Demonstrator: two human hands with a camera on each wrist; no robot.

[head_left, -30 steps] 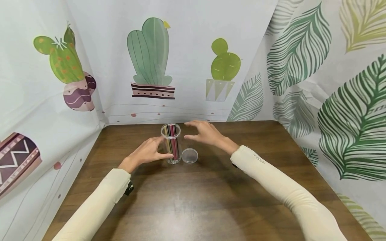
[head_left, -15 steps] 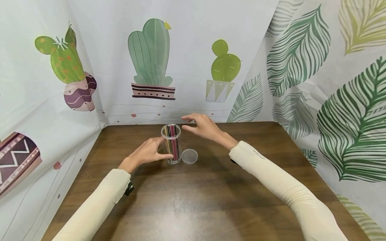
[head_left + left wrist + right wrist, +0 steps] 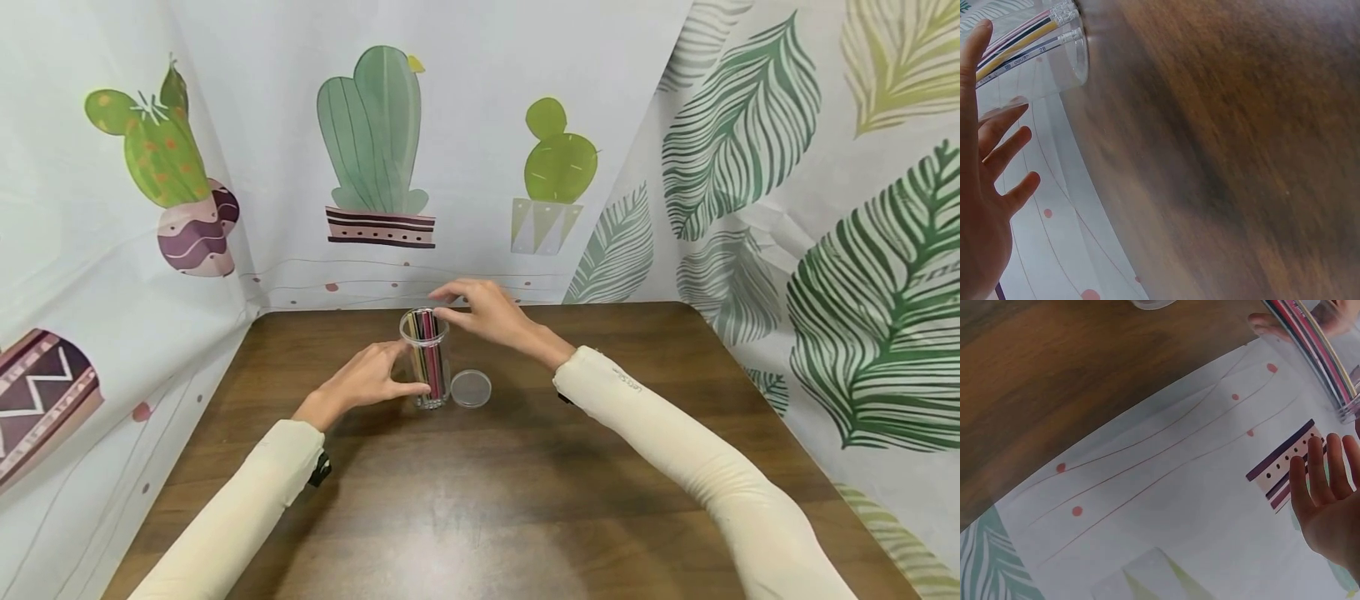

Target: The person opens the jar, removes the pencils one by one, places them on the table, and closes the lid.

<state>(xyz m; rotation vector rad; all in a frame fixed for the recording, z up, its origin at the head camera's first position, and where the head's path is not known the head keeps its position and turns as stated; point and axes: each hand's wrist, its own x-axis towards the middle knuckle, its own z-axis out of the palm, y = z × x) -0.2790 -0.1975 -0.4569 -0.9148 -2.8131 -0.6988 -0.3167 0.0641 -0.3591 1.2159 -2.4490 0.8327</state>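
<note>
A clear plastic jar (image 3: pixel 441 367) of pencils (image 3: pixel 428 360) stands upright on the brown table. My left hand (image 3: pixel 366 377) holds the jar from the left, thumb across the near side and fingers at the back. In the left wrist view, the left thumb (image 3: pixel 974 53) and fingertips lie along the jar wall, and metal-capped pencil ends show near its base. My right hand (image 3: pixel 487 312) hovers beside the jar's open rim at the upper right, fingers spread and holding nothing. The round clear lid (image 3: pixel 471 389) lies flat on the table, just right of the jar.
The wood-grain table (image 3: pixel 465 500) runs back to a white curtain (image 3: pixel 480 167) printed with cacti and leaves. More of this curtain hangs along the left and right sides. A dark band (image 3: pixel 320 469) shows at the left wrist.
My right hand has moved left and slightly up, from beyond the lid to the jar's rim. The left hand, jar and lid have stayed put.
</note>
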